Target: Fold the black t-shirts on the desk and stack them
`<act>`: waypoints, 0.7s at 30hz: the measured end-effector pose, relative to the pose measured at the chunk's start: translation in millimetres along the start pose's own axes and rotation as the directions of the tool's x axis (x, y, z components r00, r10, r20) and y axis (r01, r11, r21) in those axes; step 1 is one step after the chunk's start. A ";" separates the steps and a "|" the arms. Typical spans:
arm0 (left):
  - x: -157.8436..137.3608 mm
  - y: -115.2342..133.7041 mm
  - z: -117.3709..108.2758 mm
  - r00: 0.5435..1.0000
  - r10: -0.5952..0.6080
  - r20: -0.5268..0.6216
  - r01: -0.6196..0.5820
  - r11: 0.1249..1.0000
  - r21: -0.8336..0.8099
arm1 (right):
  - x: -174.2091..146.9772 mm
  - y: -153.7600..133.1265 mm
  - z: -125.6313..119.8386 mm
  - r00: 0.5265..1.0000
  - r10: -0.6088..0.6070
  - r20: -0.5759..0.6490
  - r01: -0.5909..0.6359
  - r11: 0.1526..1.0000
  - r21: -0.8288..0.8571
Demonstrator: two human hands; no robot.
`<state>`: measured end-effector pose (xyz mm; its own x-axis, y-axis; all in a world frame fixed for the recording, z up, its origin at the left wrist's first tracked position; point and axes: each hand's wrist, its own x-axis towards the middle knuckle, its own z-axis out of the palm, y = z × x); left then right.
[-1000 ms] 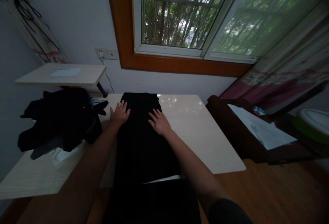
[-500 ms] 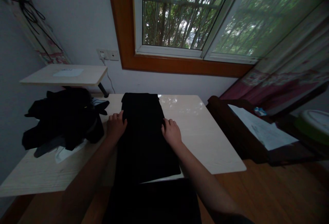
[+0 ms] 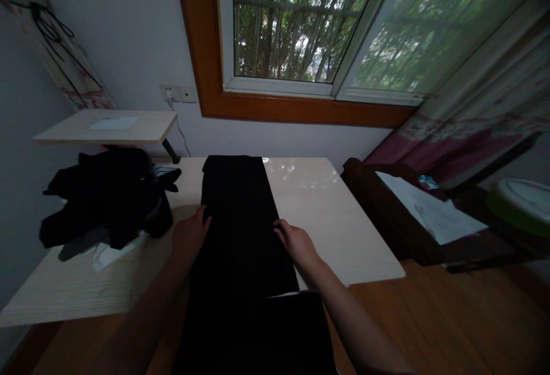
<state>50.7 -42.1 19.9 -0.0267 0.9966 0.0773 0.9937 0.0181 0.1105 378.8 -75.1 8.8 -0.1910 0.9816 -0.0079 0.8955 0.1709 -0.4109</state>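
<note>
A folded black garment (image 3: 240,220) lies lengthwise on the pale wooden table (image 3: 330,220), a long flat strip running from the far edge toward my body. Its near end merges with my dark clothing, so that border is hard to make out. My left hand (image 3: 191,234) grips the left side of the cloth between thumb and fingers. Across from it, my right hand (image 3: 296,241) pinches the right side, with fingers curled at the edge.
A heap of dark clothes (image 3: 112,197) occupies the table's left part, partly under a small raised shelf (image 3: 107,125) with a paper on it. Beyond the table's right side stands a dark brown piece of furniture (image 3: 382,214) bearing a white sheet (image 3: 429,209). A window (image 3: 296,31) is ahead.
Both hands have slid toward me along the garment's sides, and their fingers are now closed on its edges. The garment keeps nearly the same place and shape.
</note>
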 end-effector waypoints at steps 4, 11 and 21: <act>-11.5 -9.1 1.1 0.997 0.015 0.072 -0.012 0.999 -0.037 | -18.1 0.4 -6.0 0.997 -0.046 0.066 0.036 0.989 0.146; -23.1 -24.6 0.3 0.986 0.051 0.161 -0.010 0.970 -0.244 | -21.0 3.8 -23.8 0.983 -0.120 0.137 0.071 0.945 0.318; -23.5 -47.4 -5.4 0.928 0.181 0.325 0.027 0.839 -0.543 | -8.7 3.6 -27.6 0.954 -0.148 0.262 0.036 0.921 0.388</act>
<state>3.6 -66.8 18.2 0.1904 0.9543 -0.2303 0.7741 -0.0017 0.6330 394.8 -80.6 32.6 -0.4197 0.8884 -0.1857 0.6622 0.1598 -0.7320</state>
